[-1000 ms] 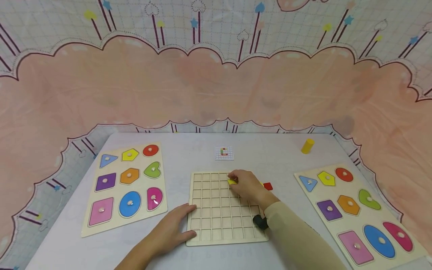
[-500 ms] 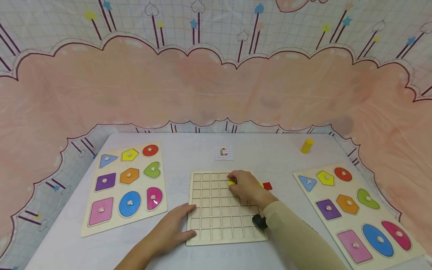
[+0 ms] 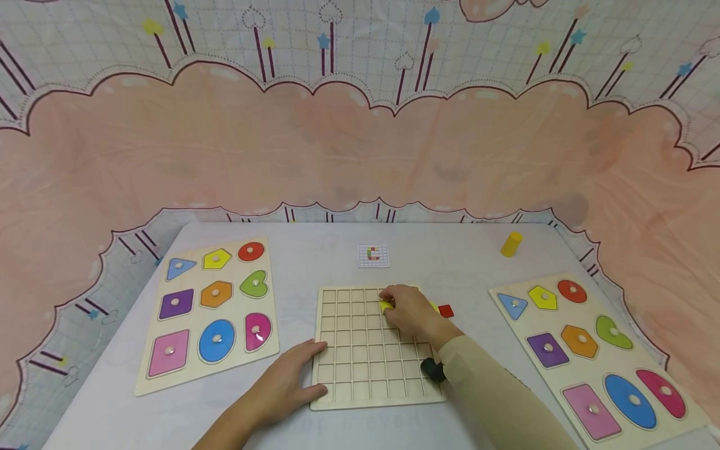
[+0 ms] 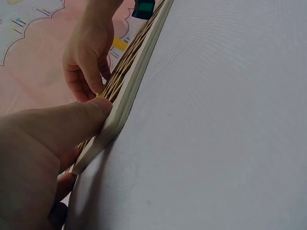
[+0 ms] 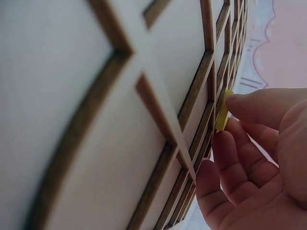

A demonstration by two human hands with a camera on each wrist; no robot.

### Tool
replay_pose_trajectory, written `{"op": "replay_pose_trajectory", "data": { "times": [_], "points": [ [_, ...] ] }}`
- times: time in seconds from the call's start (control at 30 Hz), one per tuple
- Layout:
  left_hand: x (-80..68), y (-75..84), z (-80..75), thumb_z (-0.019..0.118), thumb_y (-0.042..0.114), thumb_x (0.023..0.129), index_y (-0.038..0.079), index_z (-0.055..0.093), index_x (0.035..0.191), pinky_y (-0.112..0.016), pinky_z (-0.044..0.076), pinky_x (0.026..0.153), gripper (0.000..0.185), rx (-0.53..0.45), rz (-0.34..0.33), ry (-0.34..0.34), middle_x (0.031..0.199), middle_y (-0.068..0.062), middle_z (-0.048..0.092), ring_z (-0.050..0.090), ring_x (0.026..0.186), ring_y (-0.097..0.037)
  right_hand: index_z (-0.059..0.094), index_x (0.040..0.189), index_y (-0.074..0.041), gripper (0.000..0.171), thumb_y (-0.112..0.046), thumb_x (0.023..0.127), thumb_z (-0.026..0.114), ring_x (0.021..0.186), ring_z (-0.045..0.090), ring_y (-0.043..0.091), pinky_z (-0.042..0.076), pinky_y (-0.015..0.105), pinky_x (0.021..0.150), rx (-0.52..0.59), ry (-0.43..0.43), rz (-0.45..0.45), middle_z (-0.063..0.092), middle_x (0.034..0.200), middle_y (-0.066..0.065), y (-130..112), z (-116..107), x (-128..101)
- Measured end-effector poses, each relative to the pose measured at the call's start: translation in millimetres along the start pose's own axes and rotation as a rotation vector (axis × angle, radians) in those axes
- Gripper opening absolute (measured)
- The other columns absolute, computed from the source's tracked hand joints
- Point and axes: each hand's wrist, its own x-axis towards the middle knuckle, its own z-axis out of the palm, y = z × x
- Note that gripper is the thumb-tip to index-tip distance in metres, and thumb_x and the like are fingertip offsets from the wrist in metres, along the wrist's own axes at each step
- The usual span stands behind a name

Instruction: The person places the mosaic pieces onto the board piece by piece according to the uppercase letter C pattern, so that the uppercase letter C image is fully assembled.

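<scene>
A wooden board with a raised square grid (image 3: pixel 360 356) lies in the middle of the table. Near its far edge, my right hand (image 3: pixel 415 314) pinches a small yellow tile (image 3: pixel 385 305) at one of the cells. The right wrist view shows thumb and fingertips on the yellow tile (image 5: pixel 223 114), which stands partly above the grid bars. My left hand (image 3: pixel 285 380) rests against the board's left edge, thumb and fingers spread apart. In the left wrist view, the left thumb (image 4: pixel 81 117) lies on the board's rim. My right hand covers several cells in the head view.
A red tile (image 3: pixel 445 310) and a partly hidden yellow piece (image 3: pixel 434 306) lie right of the board. Beyond it is a card with a coloured grid pattern (image 3: pixel 374 255). A yellow cylinder (image 3: pixel 511 244) stands back right. Knobbed shape puzzles flank the board, left (image 3: pixel 190 329) and right (image 3: pixel 597 354).
Almost nothing differs. My right hand keeps pinching the yellow tile at the same spot, and my left hand stays on the board's edge.
</scene>
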Motion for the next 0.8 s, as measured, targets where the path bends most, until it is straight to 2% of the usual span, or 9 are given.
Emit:
{"op": "replay_pose_trajectory", "data": {
  "times": [0.5,0.63,0.8],
  "points": [
    [-1.1,-1.5,-0.2,0.084,0.026,0.081,0.003,0.055,0.14,-0.057,0.036,0.109,0.069,-0.001,0.015,0.003,0.143,-0.02,0.051,0.045,0.134,-0.04,0.065,0.126,-0.003,0.035,-0.008,0.091,0.064,0.104,0.06,0.022,0.048,0.041,0.102,-0.003,0.004,-0.003,0.065,0.121,0.008,-3,0,-2],
    [-1.1,-1.5,-0.2,0.084,0.025,0.081,0.003,0.055,0.139,-0.058,0.036,0.109,0.069,-0.003,0.019,0.006,0.143,-0.02,0.051,0.046,0.134,-0.04,0.066,0.125,-0.003,0.036,-0.007,0.09,0.064,0.102,0.06,0.021,0.05,0.04,0.099,0.006,0.002,-0.013,0.065,0.119,0.006,-3,-1,-2],
    [-1.5,-2.1,-0.3,0.084,0.026,0.081,0.003,0.055,0.139,-0.058,0.036,0.109,0.069,-0.001,0.034,0.012,0.142,-0.02,0.052,0.046,0.134,-0.04,0.065,0.126,-0.004,0.035,-0.008,0.091,0.065,0.1,0.059,0.019,0.052,0.038,0.091,0.071,0.023,-0.016,0.065,0.117,0.005,-4,-10,-5]
  ]
}}
